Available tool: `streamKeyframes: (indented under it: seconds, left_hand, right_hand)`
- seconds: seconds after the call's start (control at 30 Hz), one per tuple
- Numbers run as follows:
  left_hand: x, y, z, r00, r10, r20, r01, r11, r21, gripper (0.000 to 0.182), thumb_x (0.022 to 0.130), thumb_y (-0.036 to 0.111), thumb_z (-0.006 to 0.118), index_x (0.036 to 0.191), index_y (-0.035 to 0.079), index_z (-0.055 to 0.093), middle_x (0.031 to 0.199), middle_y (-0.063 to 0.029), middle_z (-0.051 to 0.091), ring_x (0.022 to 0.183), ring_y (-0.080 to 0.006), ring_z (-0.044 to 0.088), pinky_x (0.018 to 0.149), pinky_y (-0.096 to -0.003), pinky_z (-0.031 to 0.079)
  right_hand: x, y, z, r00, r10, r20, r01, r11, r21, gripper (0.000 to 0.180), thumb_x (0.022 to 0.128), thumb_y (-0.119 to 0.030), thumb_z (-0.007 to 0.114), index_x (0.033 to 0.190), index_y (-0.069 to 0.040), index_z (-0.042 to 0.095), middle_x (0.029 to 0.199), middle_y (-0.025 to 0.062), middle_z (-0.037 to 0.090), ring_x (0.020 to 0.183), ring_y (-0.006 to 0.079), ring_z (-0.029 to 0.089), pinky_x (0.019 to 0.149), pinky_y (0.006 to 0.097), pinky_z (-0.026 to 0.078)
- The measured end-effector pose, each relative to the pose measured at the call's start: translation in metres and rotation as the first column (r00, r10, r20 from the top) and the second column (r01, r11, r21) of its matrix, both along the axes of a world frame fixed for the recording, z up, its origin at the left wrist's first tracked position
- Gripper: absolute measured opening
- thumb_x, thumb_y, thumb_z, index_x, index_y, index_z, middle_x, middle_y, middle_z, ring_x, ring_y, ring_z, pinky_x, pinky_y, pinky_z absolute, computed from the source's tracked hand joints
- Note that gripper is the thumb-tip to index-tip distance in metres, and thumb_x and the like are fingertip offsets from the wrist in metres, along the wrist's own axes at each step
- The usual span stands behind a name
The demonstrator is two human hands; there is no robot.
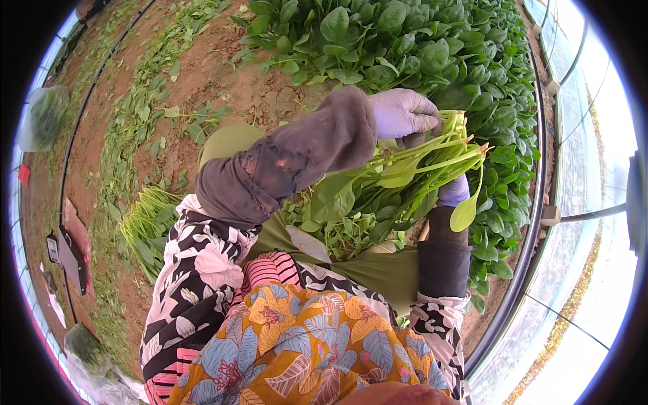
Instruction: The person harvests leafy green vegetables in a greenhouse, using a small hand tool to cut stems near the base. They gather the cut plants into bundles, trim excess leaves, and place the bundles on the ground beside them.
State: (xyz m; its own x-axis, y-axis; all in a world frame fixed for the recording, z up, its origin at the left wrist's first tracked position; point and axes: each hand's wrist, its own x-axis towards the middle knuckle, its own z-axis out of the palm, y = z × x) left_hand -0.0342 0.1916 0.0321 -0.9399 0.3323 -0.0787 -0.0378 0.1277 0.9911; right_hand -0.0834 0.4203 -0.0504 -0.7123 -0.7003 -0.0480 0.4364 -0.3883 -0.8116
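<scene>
A bunch of spinach [405, 174] lies sideways in front of me, its pale cut stem ends to the right and its broad leaves to the left. My left hand [407, 117], in a thin purple glove soiled with dirt, has its bent fingers closed at the upper stems near the cut ends. From below, my right hand [454, 191], also gloved, supports the bunch; stems and leaves hide most of its fingers. One yellowish leaf [463, 214] hangs over the right wrist. Under the bunch, a light wooden piece [424, 231] shows partly beside the right forearm.
Dense spinach plants [435, 50] grow ahead and to the right. A pile of spinach [152, 225] lies on the soil at my left, near scattered leaves [134, 116]. Black pipe [539, 187] runs along the clear plastic wall [577, 192]. Farther left is a dark box-like object [72, 260].
</scene>
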Motion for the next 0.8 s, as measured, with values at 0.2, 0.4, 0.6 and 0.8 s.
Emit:
streamKeyframes:
  seconds: [0.2, 0.4, 0.6, 0.8]
  left_hand:
    - [0.003, 0.01, 0.001, 0.993, -0.029, 0.112, 0.019, 0.996, 0.091, 0.026, 0.089, 0.026, 0.071, 0.097, 0.003, 0.063, 0.073, -0.002, 0.065, 0.052, -0.0089, 0.061, 0.049, -0.0218, 0.048]
    - [0.007, 0.017, 0.01, 0.996, 0.066, -0.063, -0.077, 0.98, -0.185, 0.015, 0.074, 0.019, 0.077, 0.079, 0.006, 0.071, 0.067, -0.0061, 0.067, 0.059, -0.0156, 0.064, 0.057, -0.0306, 0.05]
    - [0.012, 0.014, 0.014, 0.946, 0.095, -0.309, -0.204, 0.917, -0.342, 0.018, 0.076, 0.014, 0.069, 0.09, 0.003, 0.069, 0.069, -0.0043, 0.064, 0.064, -0.0114, 0.058, 0.063, -0.0273, 0.048]
    - [0.009, 0.002, 0.009, 0.968, 0.116, -0.222, -0.177, 0.943, -0.282, 0.021, 0.077, 0.019, 0.071, 0.094, 0.006, 0.071, 0.077, -0.0066, 0.067, 0.069, -0.0182, 0.062, 0.066, -0.0309, 0.05]
  right_hand:
    - [-0.03, 0.026, -0.043, 0.996, 0.087, 0.005, -0.087, 0.994, 0.067, 0.085, 0.073, -0.054, 0.079, 0.135, -0.005, 0.048, 0.124, 0.0112, 0.061, 0.107, 0.0241, 0.063, 0.092, 0.0403, 0.054]
    - [-0.057, 0.047, -0.077, 0.995, 0.093, 0.028, -0.096, 0.985, 0.146, 0.059, 0.096, -0.045, 0.056, 0.139, -0.008, 0.043, 0.13, 0.0099, 0.056, 0.112, 0.0228, 0.06, 0.095, 0.0389, 0.052]
    - [-0.034, 0.036, -0.027, 0.987, 0.086, -0.136, -0.046, 0.96, 0.275, 0.068, 0.087, -0.047, 0.068, 0.136, -0.006, 0.045, 0.121, 0.0107, 0.061, 0.105, 0.0217, 0.064, 0.092, 0.0383, 0.053]
    - [-0.013, 0.009, 0.015, 0.964, 0.162, -0.211, -0.114, 0.968, 0.222, 0.064, 0.078, -0.021, 0.076, 0.133, -0.004, 0.048, 0.113, 0.0093, 0.065, 0.1, 0.0207, 0.065, 0.089, 0.0369, 0.054]
